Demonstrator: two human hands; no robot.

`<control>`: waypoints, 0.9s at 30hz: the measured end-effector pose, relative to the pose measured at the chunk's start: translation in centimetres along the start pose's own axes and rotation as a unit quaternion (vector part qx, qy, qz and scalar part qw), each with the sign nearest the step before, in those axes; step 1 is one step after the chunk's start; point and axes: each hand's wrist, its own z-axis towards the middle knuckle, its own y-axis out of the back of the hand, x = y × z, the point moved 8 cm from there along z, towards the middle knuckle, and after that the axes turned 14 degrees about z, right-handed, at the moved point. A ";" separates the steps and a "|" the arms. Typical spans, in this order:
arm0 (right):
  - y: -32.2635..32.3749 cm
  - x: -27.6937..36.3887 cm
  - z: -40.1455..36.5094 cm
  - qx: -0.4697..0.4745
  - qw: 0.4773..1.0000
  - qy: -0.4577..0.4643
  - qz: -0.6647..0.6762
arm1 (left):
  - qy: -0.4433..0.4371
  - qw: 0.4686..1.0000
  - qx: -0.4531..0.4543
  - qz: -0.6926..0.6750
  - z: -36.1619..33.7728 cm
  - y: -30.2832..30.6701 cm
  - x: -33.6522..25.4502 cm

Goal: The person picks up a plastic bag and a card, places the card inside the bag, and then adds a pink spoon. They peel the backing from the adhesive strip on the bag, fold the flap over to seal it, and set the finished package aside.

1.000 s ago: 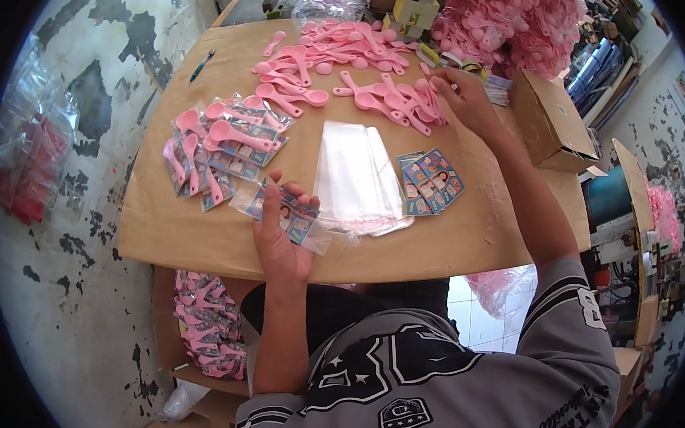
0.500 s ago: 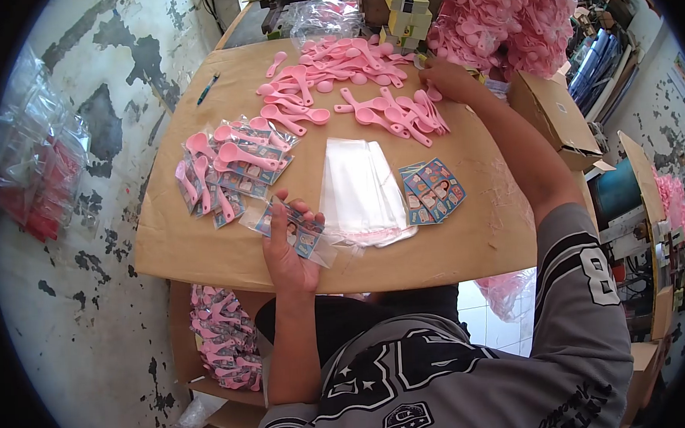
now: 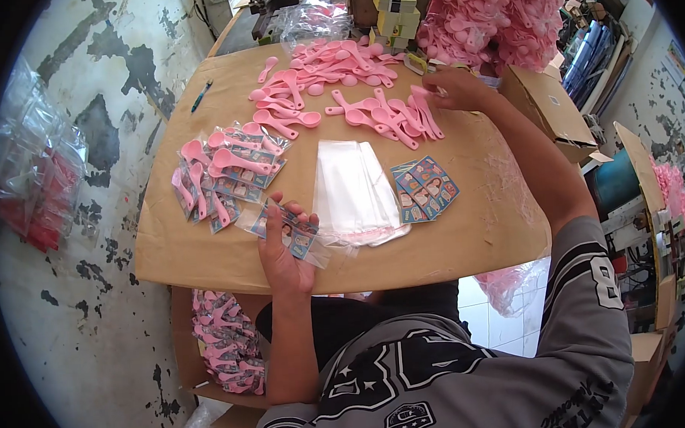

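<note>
My left hand (image 3: 286, 252) is closed around a clear plastic bag (image 3: 312, 256) with a blue printed card (image 3: 291, 231) inside, near the table's front edge. My right hand (image 3: 457, 89) reaches to the far right of the table, its fingers bent around the end of a pink measuring spoon (image 3: 420, 92); the grip is partly hidden. Loose pink spoons (image 3: 384, 115) lie beside it. A stack of clear bags (image 3: 353, 186) sits in the middle, right of my left hand. Further right are fanned blue cards (image 3: 428, 190). Bagged spoons with cards (image 3: 231, 165) are piled at the left.
A larger heap of pink spoons (image 3: 327, 67) covers the table's far side, near a pen (image 3: 202, 96). Behind stand small yellow boxes (image 3: 396, 16) and a big bundle of pink spoons (image 3: 495, 20). A cardboard box (image 3: 550, 110) borders the right; another below holds packed spoons (image 3: 227, 340).
My right hand has drawn slightly back toward me and right, with pink now showing at its fingertips. My left hand keeps its hold on the bag. The view has shifted a little.
</note>
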 end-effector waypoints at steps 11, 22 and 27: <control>-3.7 -3.9 -3.9 -0.073 0.933 -0.152 0.318 | -0.005 1.000 -0.015 -0.026 0.2 0.5 0.1; -0.1 12.9 -12.1 -0.155 0.846 -0.164 0.484 | -0.135 0.982 -0.074 -0.108 0.4 2.1 -2.2; -5.8 23.4 -16.0 -0.017 0.710 -0.203 0.674 | -0.159 0.980 -0.042 -0.111 0.3 -0.1 -3.4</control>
